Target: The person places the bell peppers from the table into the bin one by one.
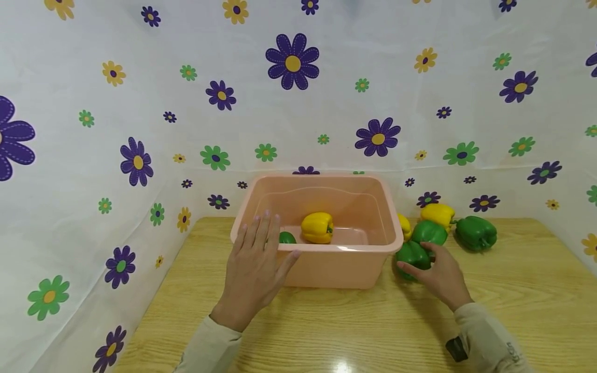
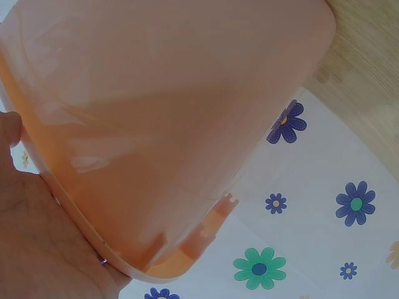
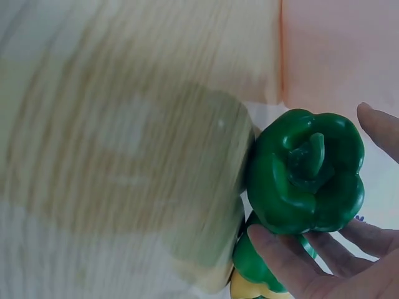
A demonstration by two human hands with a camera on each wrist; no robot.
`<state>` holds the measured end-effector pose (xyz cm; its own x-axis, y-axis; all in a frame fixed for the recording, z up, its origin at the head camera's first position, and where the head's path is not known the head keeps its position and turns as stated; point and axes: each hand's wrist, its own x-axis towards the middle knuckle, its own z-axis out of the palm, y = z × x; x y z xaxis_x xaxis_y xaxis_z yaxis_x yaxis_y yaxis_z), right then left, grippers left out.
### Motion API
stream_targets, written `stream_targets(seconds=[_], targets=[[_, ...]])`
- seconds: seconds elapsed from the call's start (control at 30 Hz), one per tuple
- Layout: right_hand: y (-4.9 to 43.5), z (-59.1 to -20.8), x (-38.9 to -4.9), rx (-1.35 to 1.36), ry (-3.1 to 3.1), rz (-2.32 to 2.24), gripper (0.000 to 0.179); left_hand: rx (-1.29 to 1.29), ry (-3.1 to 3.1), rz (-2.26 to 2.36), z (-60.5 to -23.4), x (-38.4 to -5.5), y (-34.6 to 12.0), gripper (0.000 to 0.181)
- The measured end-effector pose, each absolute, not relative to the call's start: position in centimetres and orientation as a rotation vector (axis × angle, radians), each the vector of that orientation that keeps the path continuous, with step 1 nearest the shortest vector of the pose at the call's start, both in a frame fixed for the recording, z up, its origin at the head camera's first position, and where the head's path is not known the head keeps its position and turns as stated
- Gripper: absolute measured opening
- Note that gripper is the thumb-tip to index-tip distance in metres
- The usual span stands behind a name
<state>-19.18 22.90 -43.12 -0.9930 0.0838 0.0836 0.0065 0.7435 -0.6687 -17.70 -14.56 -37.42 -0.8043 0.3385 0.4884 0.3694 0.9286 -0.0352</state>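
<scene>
My left hand (image 1: 254,264) lies with straight fingers against the front left rim of a pink plastic basin (image 1: 331,269). In the left wrist view, that hand (image 2: 43,237) runs along the basin's edge (image 2: 87,233). Inside are a yellow bell pepper (image 1: 314,228) and a green bell pepper (image 1: 286,238), the latter mostly hidden by the front wall. My right hand (image 1: 443,277) is spread around another green bell pepper (image 1: 410,256) on the table. In the right wrist view, fingers touch one side of this pepper (image 3: 305,171), while the thumb appears apart from it.
Behind the right hand, a second green pepper (image 1: 429,233) and two yellow peppers (image 1: 437,213) cluster beside the basin. Another green pepper (image 1: 475,233) lies farther right. The wooden table (image 1: 322,321) meets a flower-printed cloth (image 1: 326,119) at the back and sides.
</scene>
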Motion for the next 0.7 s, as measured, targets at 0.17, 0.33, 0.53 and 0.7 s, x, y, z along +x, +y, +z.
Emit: stream_targets(seconds=[0.17,0.33,0.53,0.7], targets=[[22.81,-43.33,-19.19,-0.085,-2.844,1.081,0.096,-0.507,-2.578,-0.085,-37.53,-17.67,-14.70,0.080],[22.72,-43.56,-19.11,-0.116,-2.849,1.096,0.099,-0.511,-2.553,-0.096,-37.69,-17.74,-14.79,0.080],[22.69,-43.75,-19.11,-0.169,-2.871,1.119,0.104,-0.519,-2.541,-0.095,-37.66,-17.76,-14.74,0.082],[22.59,-43.91,-19.27,-0.213,-2.892,1.130,0.108,-0.515,-2.552,-0.092,-37.52,-17.78,-14.68,0.085]])
